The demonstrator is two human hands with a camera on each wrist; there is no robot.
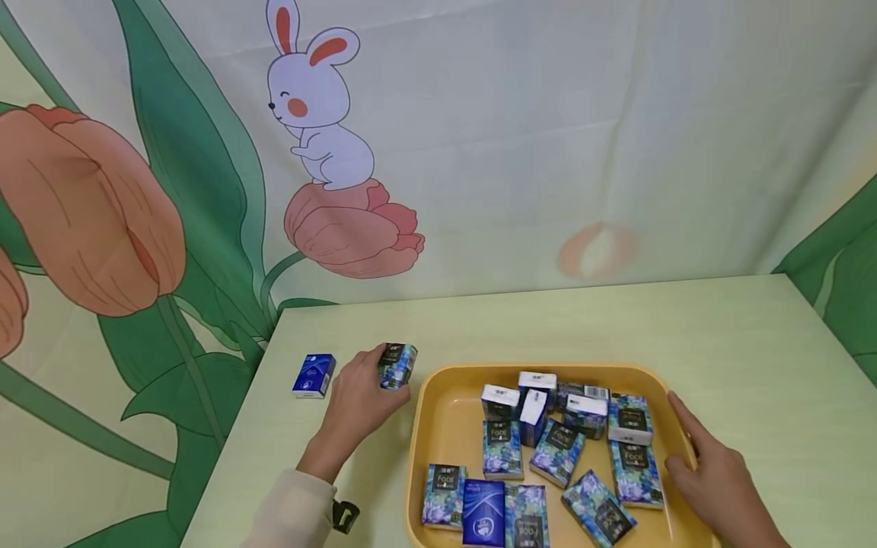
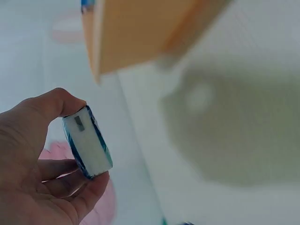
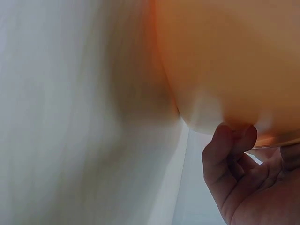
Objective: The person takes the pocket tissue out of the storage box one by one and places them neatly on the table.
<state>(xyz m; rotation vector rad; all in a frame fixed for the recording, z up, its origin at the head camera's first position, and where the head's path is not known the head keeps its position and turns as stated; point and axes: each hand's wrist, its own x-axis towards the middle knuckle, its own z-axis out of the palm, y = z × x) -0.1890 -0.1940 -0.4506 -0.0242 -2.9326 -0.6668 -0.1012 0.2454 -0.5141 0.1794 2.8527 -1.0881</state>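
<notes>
My left hand (image 1: 358,397) pinches a small pack of pocket tissues (image 1: 399,367) between thumb and fingers, left of the yellow tray (image 1: 452,426). The pack has a blue floral print with a black label. Its white end (image 2: 90,146) faces the camera in the left wrist view. My right hand (image 1: 715,476) grips the tray's right rim; in the right wrist view, its curled fingers (image 3: 218,150) lie against the outer wall. Several floral tissue packs (image 1: 502,449) fill parts of the tray, some flat, others on edge. A plain blue pack (image 1: 483,514) lies among them.
Another blue tissue pack (image 1: 315,375) lies alone on the pale table (image 1: 754,350), left of my left hand. A curtain (image 1: 493,152) printed with a rabbit and tulips hangs behind the table's back edge.
</notes>
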